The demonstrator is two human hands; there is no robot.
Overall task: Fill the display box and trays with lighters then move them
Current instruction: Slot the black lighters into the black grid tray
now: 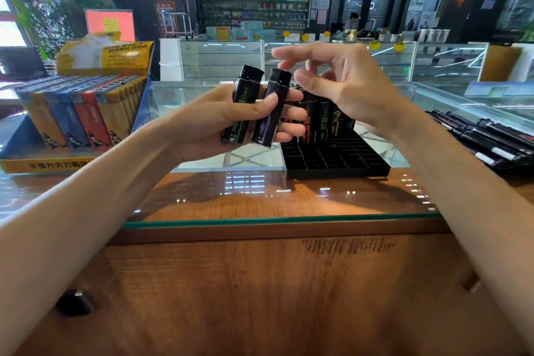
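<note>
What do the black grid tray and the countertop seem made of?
Black grid tray: probably moulded plastic, semi-gloss, with thin uniform cell walls. Countertop: wood-grain board, possibly veneer, under a clear glass sheet; its greenish edge and sharp reflections show it.

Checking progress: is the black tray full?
No, mostly empty: the black tray shows rows of bare slots; only a few lighters stand at its far edge.

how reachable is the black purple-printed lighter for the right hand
Probably yes: the right hand hovers open beside the black purple-printed lighter, whose cap stands free above the left hand's grip; nothing lies between them.
</note>
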